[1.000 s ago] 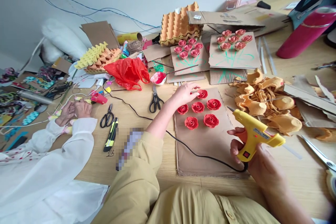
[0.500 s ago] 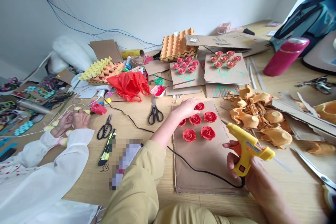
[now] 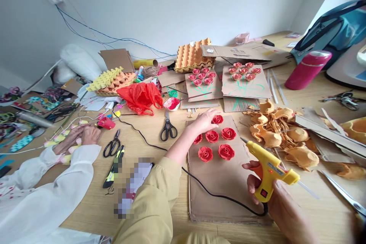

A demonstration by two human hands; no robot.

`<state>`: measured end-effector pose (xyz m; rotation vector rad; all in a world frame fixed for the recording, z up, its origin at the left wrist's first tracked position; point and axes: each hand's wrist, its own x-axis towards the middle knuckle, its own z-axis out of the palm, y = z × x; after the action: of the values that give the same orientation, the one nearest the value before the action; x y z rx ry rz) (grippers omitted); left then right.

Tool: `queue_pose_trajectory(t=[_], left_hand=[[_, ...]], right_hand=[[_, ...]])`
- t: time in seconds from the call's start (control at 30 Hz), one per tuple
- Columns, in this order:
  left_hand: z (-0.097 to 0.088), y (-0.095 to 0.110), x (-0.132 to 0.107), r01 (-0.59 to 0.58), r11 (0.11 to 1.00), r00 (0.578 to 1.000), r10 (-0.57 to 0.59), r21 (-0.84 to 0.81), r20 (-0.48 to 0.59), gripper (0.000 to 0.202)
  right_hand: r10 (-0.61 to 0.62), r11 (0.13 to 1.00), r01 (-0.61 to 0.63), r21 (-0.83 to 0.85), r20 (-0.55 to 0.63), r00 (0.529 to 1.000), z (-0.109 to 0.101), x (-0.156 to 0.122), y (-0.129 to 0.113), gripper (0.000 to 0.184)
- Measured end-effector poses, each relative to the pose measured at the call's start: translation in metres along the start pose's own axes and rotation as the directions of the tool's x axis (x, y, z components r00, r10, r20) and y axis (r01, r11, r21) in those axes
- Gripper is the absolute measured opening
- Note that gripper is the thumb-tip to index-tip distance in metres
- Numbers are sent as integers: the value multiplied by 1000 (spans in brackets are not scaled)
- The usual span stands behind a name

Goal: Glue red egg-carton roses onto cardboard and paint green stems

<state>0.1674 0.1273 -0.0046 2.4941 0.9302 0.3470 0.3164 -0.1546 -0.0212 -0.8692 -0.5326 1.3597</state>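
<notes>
My left hand (image 3: pixel 206 121) reaches over the far part of a brown cardboard sheet (image 3: pixel 219 194). Its thumb and fingers close around the edge of the farthest red rose (image 3: pixel 217 119), which lies on the sheet. Several more red roses sit nearby on the cardboard, among them a large front one (image 3: pixel 226 152); one is partly covered by my wrist. My right hand (image 3: pixel 281 202) grips a yellow hot glue gun (image 3: pixel 270 167) over the sheet's right side. The gun's nozzle points left and away from me, its small red light is on, and a clear glue stick sticks out behind.
Black scissors (image 3: pixel 168 129), a cutter knife (image 3: pixel 113 167) and the black cord lie left of the sheet. Torn egg-carton pieces (image 3: pixel 273 137) and large scissors (image 3: pixel 343 192) are at right. Behind stand two rose cards (image 3: pixel 243 89). A co-worker's hands (image 3: pixel 82 137) work at far left.
The whole scene sits slightly lower in the picture as the head view tilts up. Both my hands keep nearly the same place over the cardboard. The co-worker's hands have shifted slightly.
</notes>
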Motion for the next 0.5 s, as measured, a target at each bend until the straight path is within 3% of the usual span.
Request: queue_pose_trajectory(t=[0.13,0.23,0.5], left_hand=[[-26,-19,-17,78,995,995,-81,-62,-57,58],[-39,-30,-31,151,988,988,-152,-39,-9,49],[-25,-21,-32,115,993,992,-113,-39,51,42]], right_hand=[[21,1000,-21,4,-40,999,2,-2,-1,40],[41,999,-41,-18,-11,999,1,-1,-1,44],[43,994,-52,-98,-96,994,11,-2,-1,40]])
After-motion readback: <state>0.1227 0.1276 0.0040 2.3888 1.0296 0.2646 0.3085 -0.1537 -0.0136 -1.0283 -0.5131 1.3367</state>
